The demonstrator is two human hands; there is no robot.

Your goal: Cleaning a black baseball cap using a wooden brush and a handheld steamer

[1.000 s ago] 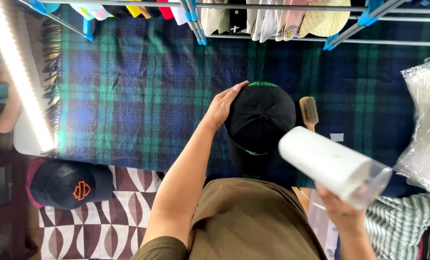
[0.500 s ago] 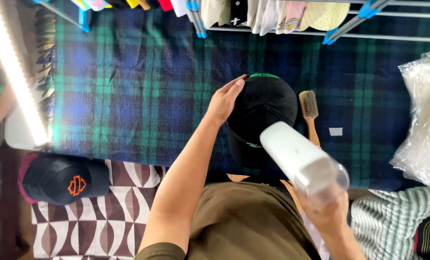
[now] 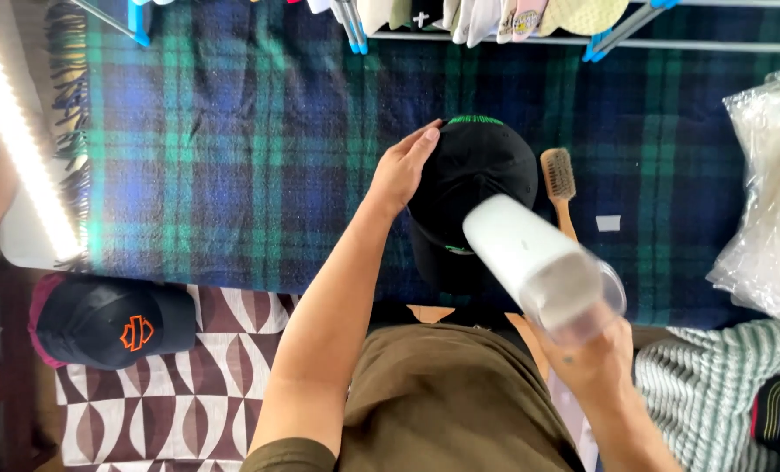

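Note:
A black cap with green stitching point(image 3: 473, 175) lies on a blue and green plaid blanket point(image 3: 232, 157). My left hand point(image 3: 403, 166) rests flat against the cap's left side, fingers together. My right hand point(image 3: 595, 358) grips the handle of a white hand-held steamer point(image 3: 534, 262), whose long body points up and left over the cap's lower right part. The steamer hides part of the cap's brim.
A wooden brush point(image 3: 560, 188) lies just right of the cap. Another black cap with an orange emblem point(image 3: 110, 323) sits at the lower left on a patterned cloth. A clear plastic bag point(image 3: 770, 192) is at the right. A rack of hanging caps point(image 3: 495, 22) runs along the top. A light bar point(image 3: 18, 140) glows at the left.
The white steamer has swung left and down from the right until it is over the cap. My left hand has stayed on the cap's side.

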